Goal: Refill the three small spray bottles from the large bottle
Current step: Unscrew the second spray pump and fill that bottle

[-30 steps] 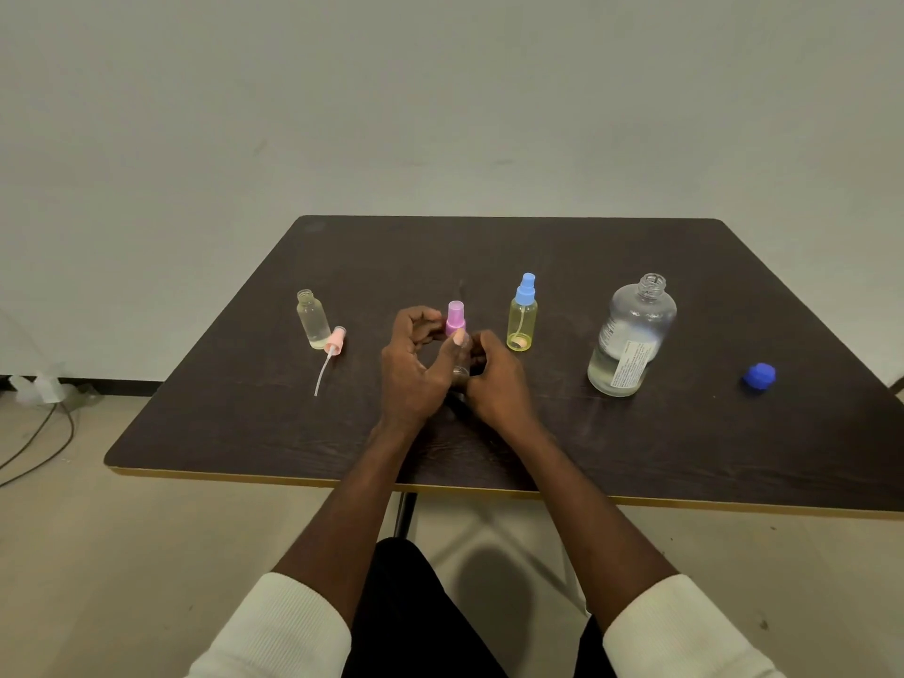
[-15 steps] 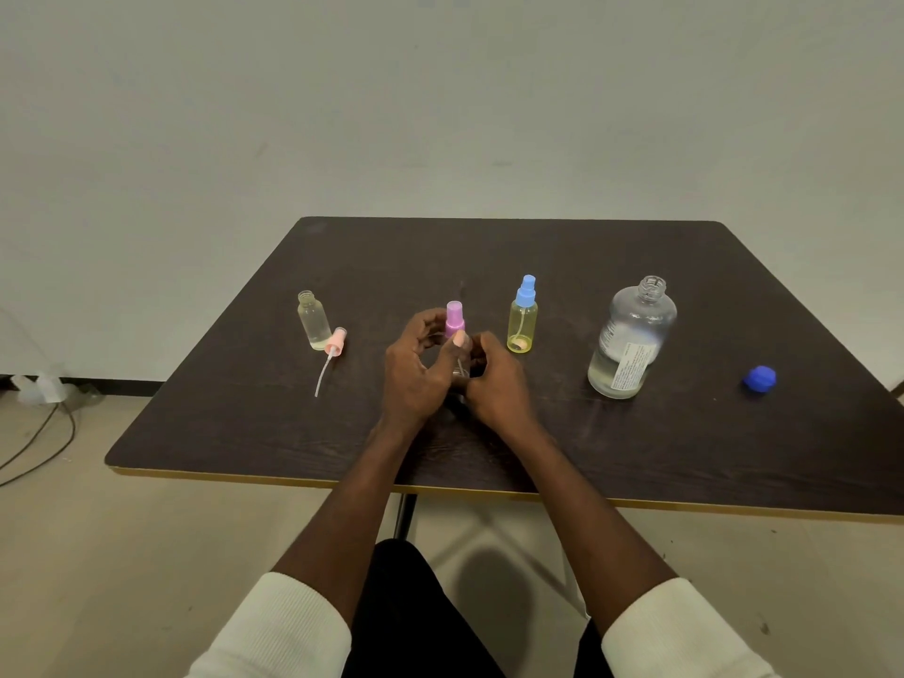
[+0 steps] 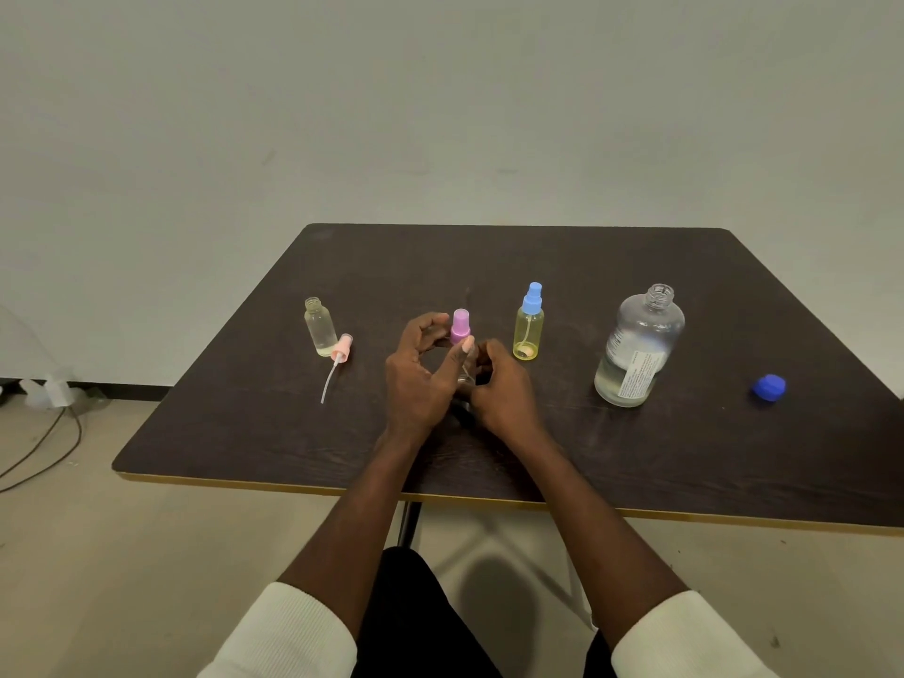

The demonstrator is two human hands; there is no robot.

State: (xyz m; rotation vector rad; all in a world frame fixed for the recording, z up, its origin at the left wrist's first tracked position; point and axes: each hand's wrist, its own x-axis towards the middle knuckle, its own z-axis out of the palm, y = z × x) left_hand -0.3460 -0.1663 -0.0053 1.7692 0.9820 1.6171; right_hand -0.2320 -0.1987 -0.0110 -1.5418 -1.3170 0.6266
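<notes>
Centrally, at the table's (image 3: pixel 562 447) middle, both hands meet around a small spray bottle with a pink spray top (image 3: pixel 460 326). Left hand (image 3: pixel 419 379): fingers and thumb curled round the pink top, pinching it. Right hand (image 3: pixel 504 389): fingers curled round the bottle's clear body, which is mostly hidden between the two hands; only a sliver of it shows beside the left thumb. Whether the top is screwed on or loose cannot be told.

At 9 o'clock from the hands stands an uncapped small clear bottle (image 3: pixel 320 326), upright, with pale liquid in its lower part. Just beside its base, at its 4 o'clock, lies a light-pink sprayer head (image 3: pixel 341 348), its dip tube trailing toward 7 o'clock on the tabletop.

At 2 o'clock from the hands, close by, stands a yellow small bottle with a blue spray top (image 3: pixel 529 330), upright and closed.

At 3 o'clock, well apart from the hands, stands the large clear bottle (image 3: pixel 638 347), upright, neck open, label facing the viewer, liquid filling its lower portion. Farther out at 3 o'clock, near the right table edge, lies its blue cap (image 3: pixel 768 387).
</notes>
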